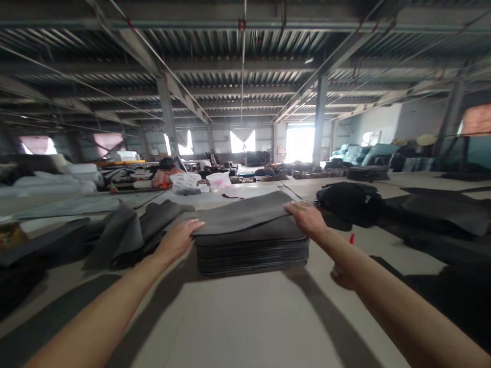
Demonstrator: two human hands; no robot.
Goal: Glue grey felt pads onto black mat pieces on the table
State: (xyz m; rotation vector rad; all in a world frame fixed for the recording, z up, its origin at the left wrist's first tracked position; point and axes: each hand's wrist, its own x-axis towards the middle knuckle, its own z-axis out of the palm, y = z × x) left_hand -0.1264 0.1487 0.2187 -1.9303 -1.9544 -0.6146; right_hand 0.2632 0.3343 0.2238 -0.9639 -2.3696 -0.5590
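A neat stack of dark grey fabric pieces (253, 255) stands on the pale table in front of me. Over its top lies a grey felt-like sheet (238, 213), its right part raised a little from the pile. My left hand (181, 238) is closed on the sheet's left end, thumb side up. At the right end, my right hand (307, 219) pinches the sheet's edge between thumb and fingers. Below my right forearm shows a small finger-like shape (342, 278); whose it is I cannot tell.
Crumpled grey fabric (134, 230) lies left of the stack. A black bundle (349, 203) and dark sheets (448, 209) lie to the right, near a small red pointed object (352, 238). White bags (186, 183) and a person (165, 174) are beyond the table (238, 322).
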